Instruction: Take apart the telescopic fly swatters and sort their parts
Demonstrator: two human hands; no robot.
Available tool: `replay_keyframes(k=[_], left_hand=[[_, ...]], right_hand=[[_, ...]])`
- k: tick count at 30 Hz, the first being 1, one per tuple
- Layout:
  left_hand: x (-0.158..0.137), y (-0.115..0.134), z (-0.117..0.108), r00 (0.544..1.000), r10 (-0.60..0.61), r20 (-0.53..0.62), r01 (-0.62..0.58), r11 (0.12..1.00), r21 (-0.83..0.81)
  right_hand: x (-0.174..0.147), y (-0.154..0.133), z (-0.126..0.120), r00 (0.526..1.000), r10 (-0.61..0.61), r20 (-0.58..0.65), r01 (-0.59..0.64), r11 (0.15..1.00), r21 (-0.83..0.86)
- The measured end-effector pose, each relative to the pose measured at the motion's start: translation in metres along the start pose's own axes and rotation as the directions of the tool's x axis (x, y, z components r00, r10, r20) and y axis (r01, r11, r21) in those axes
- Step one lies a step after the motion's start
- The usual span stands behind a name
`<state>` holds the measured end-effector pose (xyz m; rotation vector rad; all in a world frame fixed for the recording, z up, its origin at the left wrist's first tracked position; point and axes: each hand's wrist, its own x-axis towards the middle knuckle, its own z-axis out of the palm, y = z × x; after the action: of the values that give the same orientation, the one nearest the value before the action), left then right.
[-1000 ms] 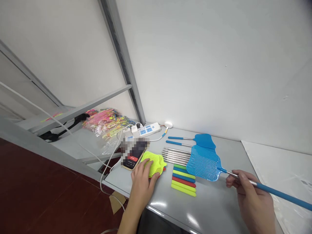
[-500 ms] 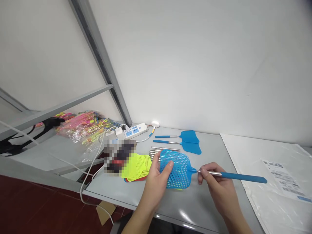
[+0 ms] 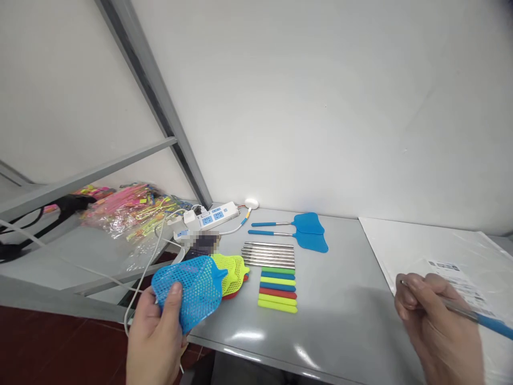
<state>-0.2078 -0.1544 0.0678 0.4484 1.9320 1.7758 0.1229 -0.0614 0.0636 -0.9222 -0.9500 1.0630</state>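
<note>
My left hand (image 3: 158, 326) is closed on a blue perforated fly swatter head (image 3: 192, 291), thumb on top, at the table's left front. At the right, my right hand (image 3: 436, 315) grips a metal rod with a blue handle (image 3: 492, 323); the rod's bare tip points left. Head and rod are apart. Yellow swatter heads (image 3: 234, 272) lie beyond the blue one, with a bit of red beneath. In the middle sit several metal rods (image 3: 268, 255) in a row, and below them several coloured handle grips (image 3: 278, 289). Two blue fly swatters (image 3: 306, 232) with handles lie behind.
A power strip (image 3: 216, 215) with plugs and white cables stands at the back left, near a round white device (image 3: 251, 203). Bagged colourful items (image 3: 136, 211) rest on the shelf at left. A white package (image 3: 401, 240) with a label covers the table's right side.
The blue swatter head and the rod, joined before, are now separate. My left hand has moved left with the head, my right hand right with the rod. The coloured grips are uncovered.
</note>
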Motion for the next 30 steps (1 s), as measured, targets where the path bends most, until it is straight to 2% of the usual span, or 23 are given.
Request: replay_keyframes(k=[1, 2, 5, 7, 9, 12, 16, 19, 21, 23, 25, 27, 29, 30], left_hand=[[0.013, -0.004, -0.007, 0.998, 0.031, 0.061, -0.032, 0.999, 0.023], [0.025, -0.009, -0.012, 0.99, 0.047, 0.13, -0.053, 0.998, 0.042], [0.049, -0.026, -0.016, 0.986, 0.164, 0.039, -0.168, 0.98, 0.107], [0.058, -0.033, -0.016, 0.976, 0.217, 0.009, -0.213, 0.949, 0.233], [0.064, -0.038, -0.017, 0.973, 0.23, 0.037, -0.23, 0.921, 0.315], [0.066, -0.04, -0.015, 0.982, 0.169, 0.084, -0.184, 0.954, 0.238], [0.062, -0.043, -0.006, 0.988, 0.105, 0.117, -0.122, 0.981, 0.15], [0.057, -0.043, -0.001, 0.979, 0.056, 0.198, -0.07, 0.995, 0.066], [0.054, -0.042, -0.002, 0.96, 0.044, 0.276, -0.051, 0.999, 0.018], [0.052, -0.041, -0.004, 0.95, 0.05, 0.309, -0.064, 0.997, 0.035], [0.049, -0.043, -0.009, 0.962, 0.095, 0.256, -0.126, 0.986, 0.107], [0.044, -0.05, -0.014, 0.967, 0.218, 0.131, -0.241, 0.949, 0.202], [0.036, -0.06, -0.019, 0.934, 0.357, 0.014, -0.344, 0.89, 0.3], [0.031, -0.065, -0.022, 0.914, 0.405, -0.009, -0.378, 0.861, 0.34]], right_hand=[[0.006, -0.005, 0.0, 0.999, -0.027, 0.044, 0.03, 0.996, -0.081], [0.009, -0.008, 0.003, 0.989, -0.015, 0.149, 0.04, 0.986, -0.165], [0.006, -0.007, 0.027, 0.924, 0.103, 0.369, 0.026, 0.944, -0.329], [-0.003, 0.001, 0.045, 0.893, 0.159, 0.421, 0.003, 0.933, -0.36], [-0.012, 0.01, 0.059, 0.858, 0.186, 0.479, 0.0, 0.932, -0.362], [-0.017, 0.02, 0.08, 0.782, 0.25, 0.571, 0.008, 0.912, -0.411], [-0.018, 0.026, 0.124, 0.665, 0.414, 0.622, 0.049, 0.806, -0.589], [-0.024, 0.034, 0.162, 0.555, 0.496, 0.668, 0.167, 0.72, -0.673], [-0.028, 0.041, 0.18, 0.518, 0.499, 0.695, 0.274, 0.672, -0.688], [-0.031, 0.048, 0.191, 0.493, 0.485, 0.722, 0.334, 0.661, -0.672], [-0.03, 0.055, 0.196, 0.473, 0.482, 0.737, 0.331, 0.678, -0.656], [-0.026, 0.061, 0.198, 0.474, 0.49, 0.732, 0.31, 0.685, -0.66], [-0.022, 0.066, 0.2, 0.491, 0.494, 0.717, 0.309, 0.671, -0.674], [-0.021, 0.069, 0.201, 0.494, 0.495, 0.715, 0.319, 0.662, -0.678]])
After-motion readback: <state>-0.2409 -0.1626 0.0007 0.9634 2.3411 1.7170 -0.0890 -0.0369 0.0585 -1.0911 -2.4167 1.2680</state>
